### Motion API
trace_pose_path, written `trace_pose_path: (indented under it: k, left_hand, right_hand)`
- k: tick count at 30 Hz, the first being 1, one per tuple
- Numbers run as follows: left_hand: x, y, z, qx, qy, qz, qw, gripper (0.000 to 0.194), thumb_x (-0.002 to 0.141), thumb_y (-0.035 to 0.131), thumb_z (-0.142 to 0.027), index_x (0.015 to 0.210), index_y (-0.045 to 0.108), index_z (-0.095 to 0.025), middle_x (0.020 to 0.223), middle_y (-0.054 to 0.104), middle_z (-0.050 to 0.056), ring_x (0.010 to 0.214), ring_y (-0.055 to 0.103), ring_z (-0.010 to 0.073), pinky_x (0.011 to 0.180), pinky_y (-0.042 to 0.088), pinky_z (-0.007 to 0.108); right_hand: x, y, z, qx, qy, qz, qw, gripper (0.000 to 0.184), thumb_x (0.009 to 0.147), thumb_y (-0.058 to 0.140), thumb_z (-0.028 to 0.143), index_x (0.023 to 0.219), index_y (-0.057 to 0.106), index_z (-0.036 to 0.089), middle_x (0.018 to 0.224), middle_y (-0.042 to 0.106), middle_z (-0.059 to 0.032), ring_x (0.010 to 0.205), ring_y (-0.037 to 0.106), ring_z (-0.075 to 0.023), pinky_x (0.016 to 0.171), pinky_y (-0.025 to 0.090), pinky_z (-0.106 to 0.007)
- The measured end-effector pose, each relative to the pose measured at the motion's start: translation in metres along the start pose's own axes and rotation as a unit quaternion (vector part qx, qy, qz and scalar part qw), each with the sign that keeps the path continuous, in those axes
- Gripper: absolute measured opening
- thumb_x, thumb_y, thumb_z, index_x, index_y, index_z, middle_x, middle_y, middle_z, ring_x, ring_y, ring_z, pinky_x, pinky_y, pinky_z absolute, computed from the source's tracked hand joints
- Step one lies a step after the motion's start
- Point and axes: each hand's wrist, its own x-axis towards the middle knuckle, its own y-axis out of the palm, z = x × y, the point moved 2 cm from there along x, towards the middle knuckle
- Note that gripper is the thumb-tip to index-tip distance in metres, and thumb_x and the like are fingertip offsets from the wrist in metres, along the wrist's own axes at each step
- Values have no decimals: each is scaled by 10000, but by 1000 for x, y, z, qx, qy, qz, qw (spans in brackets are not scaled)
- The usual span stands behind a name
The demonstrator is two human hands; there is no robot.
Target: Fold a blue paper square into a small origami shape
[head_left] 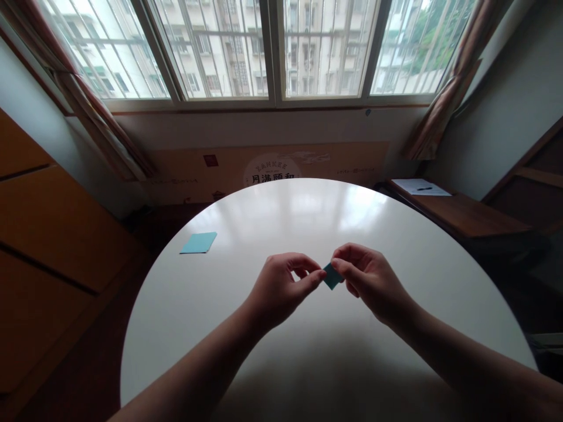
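Paper square sits pinched between the fingertips of both hands

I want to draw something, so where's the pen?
In the head view, the pen is at the right, lying on the white paper on the brown wooden table, below the curtain.

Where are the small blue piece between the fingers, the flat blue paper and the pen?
Small blue piece (332,278): head view, its lower middle.
Blue paper (198,242): head view, its upper face.
Pen (424,189): head view, mid-length.
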Motion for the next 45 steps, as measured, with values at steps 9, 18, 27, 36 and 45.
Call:
trace_pose_path:
  k: [9,18,27,36,45]
  left_hand:
    - [5,2,8,-184,-78,-44,979,247,771,749,-369,763,741,-123,606,614,19,555,516,110,422,407,173]
    - [4,6,12,-136,-79,8,987,312,803,748,-414,930,753,-130,806,731,83,717,639,174,489,486,199]
    - [5,6,12,-153,-128,-17,980,249,783,749,-370,770,732,-122,597,620,17,544,543,109,445,431,178]
    - [6,2,18,-133,-75,-24,988,306,823,729,-381,1014,723,-143,794,725,68,656,624,151,458,484,196]
    - [4,0,16,-88,27,-92,992,190,766,691,-169,936,776,-152,794,770,77,673,683,181,485,510,213]
  right_hand:
    - [0,6,-6,5,36,60,998,290,840,754,416,930,655,158,788,656,-47,713,617,-167,401,447,-173]
    - [0,4,-4,4,72,65,995,226,818,757,334,815,662,129,778,691,-49,555,646,-133,371,450,-168]
    - [1,5,0,-2,64,55,996,265,824,756,372,856,629,142,767,698,-41,582,684,-163,372,472,-175]
    - [4,3,-5,-19,36,54,998,379,836,760,406,1061,567,169,750,731,-46,614,696,-187,378,496,-192]
    - [6,5,-7,14,48,63,997,393,821,770,422,1009,518,187,776,728,-39,587,694,-191,350,466,-188]
